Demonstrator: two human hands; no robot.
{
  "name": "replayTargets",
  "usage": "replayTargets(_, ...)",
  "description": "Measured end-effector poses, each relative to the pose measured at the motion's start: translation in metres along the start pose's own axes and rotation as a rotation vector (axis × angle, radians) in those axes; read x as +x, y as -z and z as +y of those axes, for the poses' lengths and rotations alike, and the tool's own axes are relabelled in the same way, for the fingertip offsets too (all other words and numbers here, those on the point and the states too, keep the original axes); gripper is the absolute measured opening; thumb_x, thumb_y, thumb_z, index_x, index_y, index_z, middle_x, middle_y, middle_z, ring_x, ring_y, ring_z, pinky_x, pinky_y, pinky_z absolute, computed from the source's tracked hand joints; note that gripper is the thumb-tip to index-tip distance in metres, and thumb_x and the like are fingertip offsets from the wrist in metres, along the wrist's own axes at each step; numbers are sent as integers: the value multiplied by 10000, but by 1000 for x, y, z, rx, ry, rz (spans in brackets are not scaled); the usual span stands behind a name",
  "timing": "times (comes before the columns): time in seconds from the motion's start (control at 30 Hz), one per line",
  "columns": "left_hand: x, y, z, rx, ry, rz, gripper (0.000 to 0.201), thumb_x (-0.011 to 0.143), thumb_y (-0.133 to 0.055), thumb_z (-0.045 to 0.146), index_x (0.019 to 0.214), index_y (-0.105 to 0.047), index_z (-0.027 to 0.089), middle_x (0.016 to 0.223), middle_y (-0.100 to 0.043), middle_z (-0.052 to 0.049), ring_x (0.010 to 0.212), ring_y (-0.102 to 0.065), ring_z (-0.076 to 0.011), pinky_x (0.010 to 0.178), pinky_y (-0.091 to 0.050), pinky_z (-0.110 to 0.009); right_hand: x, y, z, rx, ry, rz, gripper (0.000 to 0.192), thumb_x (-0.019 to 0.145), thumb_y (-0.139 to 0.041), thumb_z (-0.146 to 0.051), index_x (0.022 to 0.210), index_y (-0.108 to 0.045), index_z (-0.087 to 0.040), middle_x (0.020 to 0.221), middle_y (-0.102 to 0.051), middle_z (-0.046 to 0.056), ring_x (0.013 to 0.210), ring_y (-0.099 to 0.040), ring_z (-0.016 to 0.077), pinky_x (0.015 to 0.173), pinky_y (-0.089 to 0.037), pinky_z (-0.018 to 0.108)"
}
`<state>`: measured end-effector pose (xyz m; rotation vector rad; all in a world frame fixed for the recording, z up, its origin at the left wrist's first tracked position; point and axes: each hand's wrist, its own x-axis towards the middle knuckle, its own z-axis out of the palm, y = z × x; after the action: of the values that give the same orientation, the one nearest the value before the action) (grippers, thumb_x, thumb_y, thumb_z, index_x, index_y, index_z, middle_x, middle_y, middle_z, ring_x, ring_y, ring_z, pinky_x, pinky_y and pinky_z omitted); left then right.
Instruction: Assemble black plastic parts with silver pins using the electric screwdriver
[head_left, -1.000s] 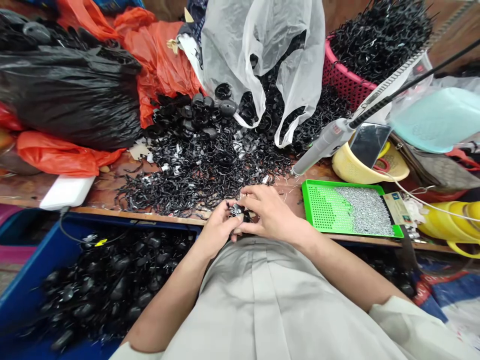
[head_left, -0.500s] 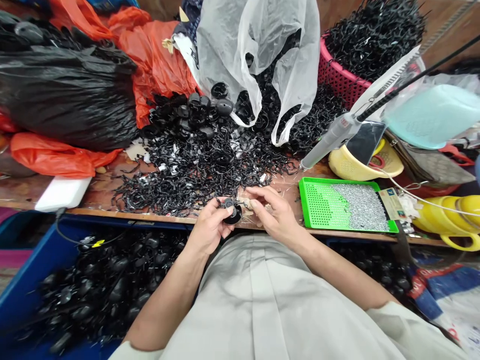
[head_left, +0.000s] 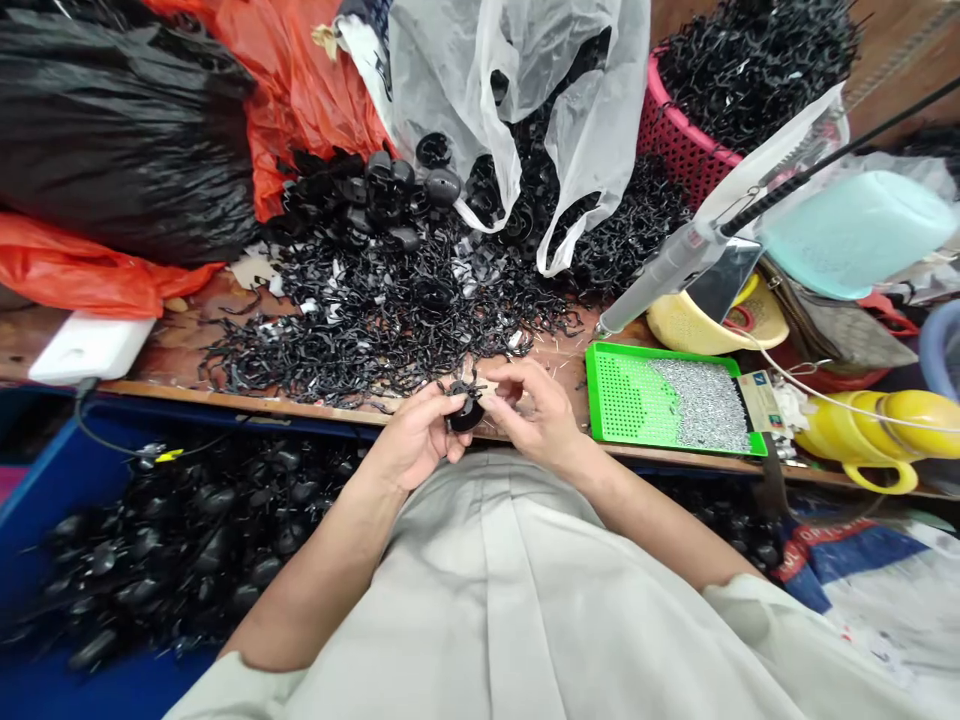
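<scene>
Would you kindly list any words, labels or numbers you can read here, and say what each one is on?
No text can be read with confidence.
Card beside the green tray: a blue mark and lines of print, too small to read.
Printed sack at lower right: red and blue print, too blurred to read.
The black part held in the left hand and touched by the right hand shows no marking.

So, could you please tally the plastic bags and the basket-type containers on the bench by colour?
Black bag: 1
Orange bag: at least 1
Clear bag: 1
Pink basket: 1
Yellow basket: 1
Green tray: 1
Total: 6
</scene>
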<state>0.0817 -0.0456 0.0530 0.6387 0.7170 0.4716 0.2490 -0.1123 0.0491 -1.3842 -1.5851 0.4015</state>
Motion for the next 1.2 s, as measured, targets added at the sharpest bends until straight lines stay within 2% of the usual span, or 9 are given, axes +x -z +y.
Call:
replayTargets(0.23, -7, -4, -5, 68, -69, 54, 403, 743, -666, 188, 1112, -504, 207, 771, -636, -6, 463, -591, -114, 328, -417, -178, 12, 1, 0, 250, -239, -33, 239, 926, -509, -390, 1079, -569, -217, 878, -587, 30, 726, -560, 131, 627, -513, 265)
replayTargets(0.33, -6, -6, -2, 87, -69, 55, 352, 757, -648, 206, 1077, -502, 199, 728, -619, 0, 473, -592, -122, 336, -424, -182, 14, 0, -1, 311, -294, -50, 226, 928, -505, -374, 1071, -570, -212, 870, -584, 24, 703, -563, 121, 616, -514, 254)
replayTargets(0.5, 1, -7, 2, 66, -47, 20, 280, 763, -658, 234, 992, -504, 188, 736, -603, 4, 514, -612, -128, 369, -459, -197, 9, 1, 0, 236, -214, 43, 217, 917, -528, -315, 1098, -588, -210, 921, -592, 35, 768, -572, 128, 693, -507, 272)
replayTargets(0.7, 4, -7, 3, 82, -44, 30, 311, 746, -684, 219, 1003, -514, 180, 738, -620, -4, 513, -611, -122, 386, -462, -192, 25, 15, 0, 281, -277, 49, 252, 920, -536, -356, 1118, -593, -211, 971, -629, 40, 790, -580, 134, 711, -509, 285)
replayTargets(0.83, 0, -6, 1, 131, -76, 69, 438, 746, -676, 213, 1149, -506, 191, 727, -630, -5, 478, -598, -123, 355, -415, -180, 50, 39, -26, 383, -95, 237, 284, 933, -530, -349, 1202, -548, -258, 986, -601, 29, 769, -567, 127, 692, -500, 286)
replayTargets(0.9, -3, -5, 0, 157, -90, 75, 439, 740, -675, 208, 1145, -508, 190, 715, -624, 0, 482, -603, -129, 356, -413, -182, 52, 44, -35, 378, -6, 284, 266, 941, -518, -347, 1193, -552, -271, 958, -589, 27, 761, -566, 133, 693, -495, 297)
replayTargets(0.97, -5, -5, -1, 181, -110, 84, 397, 738, -676, 209, 1097, -509, 190, 726, -622, 3, 506, -614, -134, 374, -431, -189, 47, 40, -34, 328, -7, 200, 228, 938, -523, -327, 1144, -591, -257, 937, -592, 29, 771, -564, 136, 703, -486, 302)
replayTargets(1.07, -7, -6, -4, 233, -150, 89, 349, 739, -679, 214, 1039, -501, 198, 788, -622, 6, 540, -618, -124, 403, -454, -196, 33, 22, -17, 209, -106, -10, 222, 921, -544, -292, 1112, -632, -224, 899, -599, 31, 776, -549, 136, 692, -465, 287)
replayTargets(1.2, -8, -9, -9, 339, -198, 63, 345, 724, -700, 194, 1024, -531, 202, 859, -592, 17, 584, -606, -99, 439, -477, -198, 27, 7, -1, 144, -167, -131, 166, 914, -535, -263, 974, -669, -184, 843, -623, 29, 781, -558, 135, 703, -448, 272)
